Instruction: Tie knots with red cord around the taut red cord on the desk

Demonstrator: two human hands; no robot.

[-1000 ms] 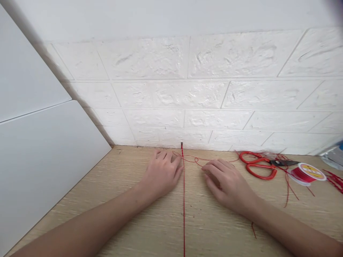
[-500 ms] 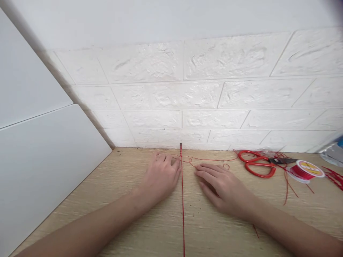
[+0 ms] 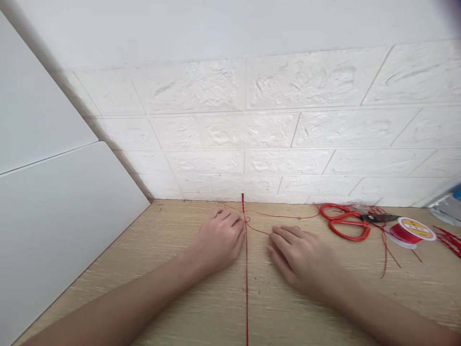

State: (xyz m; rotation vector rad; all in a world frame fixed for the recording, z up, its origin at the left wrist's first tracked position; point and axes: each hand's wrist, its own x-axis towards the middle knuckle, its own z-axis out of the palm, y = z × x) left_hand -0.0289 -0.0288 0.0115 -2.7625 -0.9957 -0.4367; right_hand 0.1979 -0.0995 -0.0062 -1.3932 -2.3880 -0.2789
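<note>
A taut red cord (image 3: 247, 288) runs toward me from a dark peg (image 3: 242, 195) at the wall's foot, with a short knotted section (image 3: 243, 205) just below the peg. My left hand (image 3: 224, 238) lies left of the cord, fingers bent downward and closed; a red thread runs in under them. Right of the cord, my right hand (image 3: 300, 254) has its fingers together on the thin red thread (image 3: 257, 230), which forms a small loop beside the cord. The fingertips of both hands are partly hidden.
Orange-handled scissors (image 3: 349, 229) lie at the right near the wall, among tangled red thread. Beside them sits a white spool (image 3: 410, 234) of red thread. Red braided pieces (image 3: 450, 240) and a clear plastic bag (image 3: 446, 210) are farther right. A white panel (image 3: 72, 230) stands at the left.
My right hand has shifted slightly right and toward me, drawing the thread along. The small loop has moved left, closer to the cord. My left hand has moved slightly toward me.
</note>
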